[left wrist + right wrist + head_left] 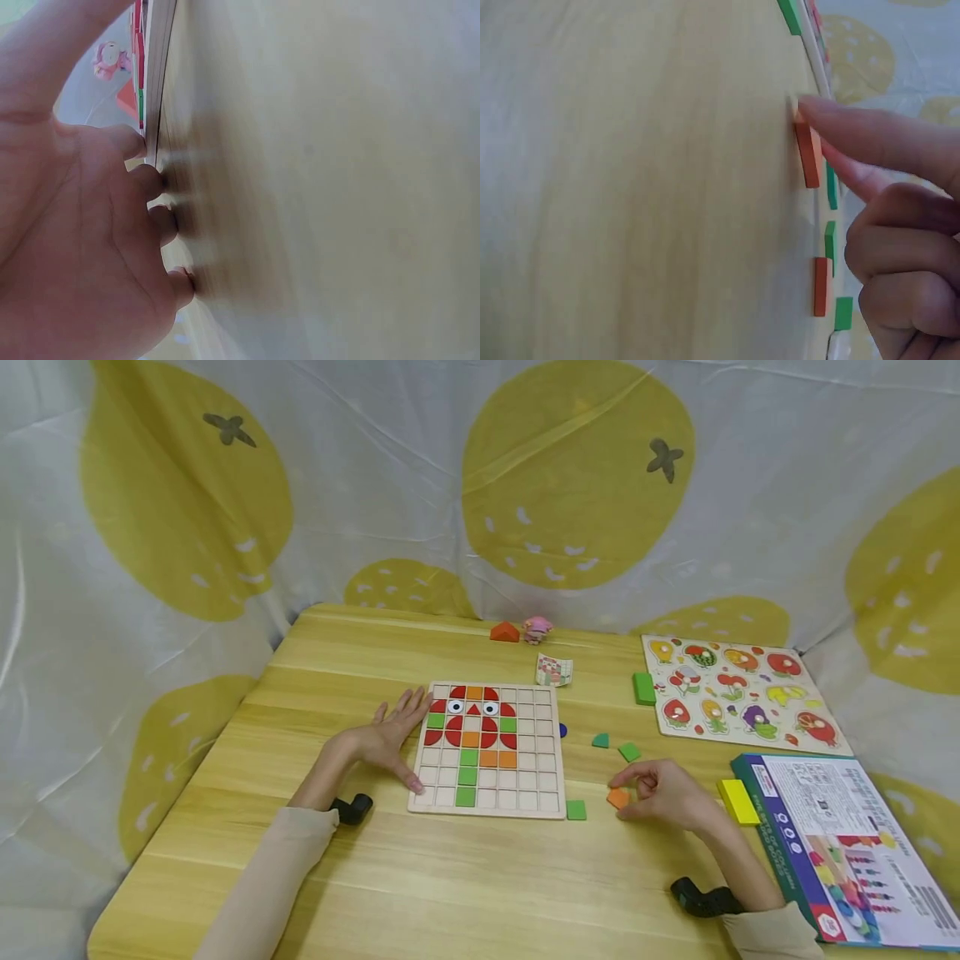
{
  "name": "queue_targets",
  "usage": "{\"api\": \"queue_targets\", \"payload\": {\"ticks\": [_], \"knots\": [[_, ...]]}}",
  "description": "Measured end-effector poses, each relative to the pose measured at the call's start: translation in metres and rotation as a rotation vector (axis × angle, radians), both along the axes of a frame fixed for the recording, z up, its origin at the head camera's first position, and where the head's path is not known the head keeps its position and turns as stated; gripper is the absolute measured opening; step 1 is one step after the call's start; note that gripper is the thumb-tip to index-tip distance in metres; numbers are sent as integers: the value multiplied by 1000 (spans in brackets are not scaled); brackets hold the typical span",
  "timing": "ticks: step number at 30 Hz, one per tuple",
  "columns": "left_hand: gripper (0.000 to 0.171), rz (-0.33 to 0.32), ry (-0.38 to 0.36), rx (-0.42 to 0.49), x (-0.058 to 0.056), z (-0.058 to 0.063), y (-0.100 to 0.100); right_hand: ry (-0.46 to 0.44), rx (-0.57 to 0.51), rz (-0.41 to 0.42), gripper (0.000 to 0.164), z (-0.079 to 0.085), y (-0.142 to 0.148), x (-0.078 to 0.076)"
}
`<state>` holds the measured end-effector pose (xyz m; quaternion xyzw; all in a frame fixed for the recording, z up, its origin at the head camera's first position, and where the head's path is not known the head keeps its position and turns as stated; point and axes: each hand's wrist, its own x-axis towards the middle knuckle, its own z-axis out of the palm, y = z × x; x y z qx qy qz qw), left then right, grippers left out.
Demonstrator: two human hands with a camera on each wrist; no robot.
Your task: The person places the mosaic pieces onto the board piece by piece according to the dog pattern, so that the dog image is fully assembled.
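A wooden grid board (525, 793) lies on the table, with red, green, orange and eye-printed white tiles in its squares. My left hand (386, 743) rests at its left edge, fingers spread, thumb on the lower left corner. In the left wrist view the left hand's fingertips (163, 225) touch down along the board's side. To the right of the board, my right hand (663, 793) pinches an orange tile (618, 797) between thumb and index finger. The other fingers are curled in. The right wrist view shows a second orange tile (821, 285), which the hand hides in the head view.
Green tiles (576, 810) (629, 752), a teal quarter-round (601, 740) and a partly hidden blue piece (563, 730) lie by the board. Behind are a pattern card (554, 670), red block (505, 632) and pink figurine (537, 629). Rightward are a fruit puzzle (720, 685), green block (643, 689), yellow block (738, 802) and box (847, 843).
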<state>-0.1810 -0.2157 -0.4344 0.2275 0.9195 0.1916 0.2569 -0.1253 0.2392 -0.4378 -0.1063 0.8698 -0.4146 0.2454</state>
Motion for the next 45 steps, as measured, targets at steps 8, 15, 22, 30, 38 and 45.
{"api": "queue_targets", "payload": {"ticks": [8,15,22,30,38,45], "knots": [[147,-5,9,6,0,-1,0,22,73,-93,38,0,-6,-1],[147,-2,6,11,0,-2,-2,47,45,-29,33,-4,-6,-2],[147,-6,3,10,0,-2,-2,61,72,-85,30,-4,-9,-2],[146,-5,2,15,0,-2,-3,75,99,-54,26,-4,-14,-1],[147,-3,-6,3,1,0,-3,142,31,-4,23,11,-56,-3],[147,-11,2,-6,0,0,-2,148,4,64,19,16,-130,-6]]}}
